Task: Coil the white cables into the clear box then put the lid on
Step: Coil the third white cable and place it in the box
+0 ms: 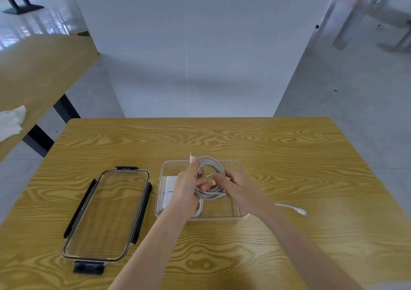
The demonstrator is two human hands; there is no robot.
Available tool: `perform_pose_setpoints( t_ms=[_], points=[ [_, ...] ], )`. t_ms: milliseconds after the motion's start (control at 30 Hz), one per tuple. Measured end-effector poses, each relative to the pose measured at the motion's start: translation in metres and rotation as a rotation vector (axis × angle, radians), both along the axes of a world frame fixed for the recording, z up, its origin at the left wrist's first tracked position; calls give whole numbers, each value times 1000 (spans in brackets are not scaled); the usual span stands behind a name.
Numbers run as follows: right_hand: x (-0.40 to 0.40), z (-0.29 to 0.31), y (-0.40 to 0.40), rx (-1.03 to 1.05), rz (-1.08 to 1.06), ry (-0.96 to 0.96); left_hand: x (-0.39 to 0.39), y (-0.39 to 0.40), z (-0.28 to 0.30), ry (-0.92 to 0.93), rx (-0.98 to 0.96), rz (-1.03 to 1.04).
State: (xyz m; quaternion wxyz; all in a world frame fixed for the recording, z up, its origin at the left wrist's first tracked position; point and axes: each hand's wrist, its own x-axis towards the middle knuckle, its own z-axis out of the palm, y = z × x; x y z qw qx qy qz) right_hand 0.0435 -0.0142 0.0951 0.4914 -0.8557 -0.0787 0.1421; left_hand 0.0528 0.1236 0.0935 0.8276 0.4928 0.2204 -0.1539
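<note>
A loosely wound coil of white round cable (210, 178) hangs in both hands just above the clear rectangular plastic box (235, 167), which sits near the middle of the yellow wood-grain table (222, 138). The left hand (186, 186) has its fingers curled through the loops, and one plug end sticks up beside the thumb; the right hand (233, 184) closes on the near side of the coil, though exactly what its fingertips pinch is hard to make out. Inside the box, at its left end, lies a white block-shaped charger (169, 183), partly hidden by the left hand, with a strand of cable curving along the floor below it. To my eye the coiling step is almost done, and the next move calls for lowering the bundle flat into the free right part of the box without letting the loops spring open. A blurred white cable end (293, 208) lies on the table right of the box, beyond the right forearm; whether it joins the held coil cannot be told. The clear rectangular lid with black clips (142, 205) waits on the table, left of the box.
</note>
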Motion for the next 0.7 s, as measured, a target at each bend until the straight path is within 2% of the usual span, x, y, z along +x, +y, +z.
perform_pose_setpoints(
  t_ms=[100, 233, 300, 367, 433, 533, 633, 700],
  points=[
    [-2, 6, -18, 107, 76, 114, 8, 17, 5, 1, -95, 1],
    [2, 2, -54, -87, 140, 118, 20, 43, 9, -9, -211, 94],
    [5, 3, -67, -7, 85, 209, 20, 46, 10, 6, -225, 107],
    [9, 5, -74, 180, -11, 344, 18, 43, 11, 24, -226, 101],
    [12, 5, -75, 215, -116, 425, 14, 35, 13, 39, -236, 82],
    [16, 2, -68, 133, -188, 428, 10, 25, 17, 64, -279, 66],
    [21, 6, -66, 182, -153, 404, 10, 24, 21, 78, -313, 29],
    [23, 11, -73, 76, -120, 322, 12, 30, 26, 92, -334, 2]
  ],
)
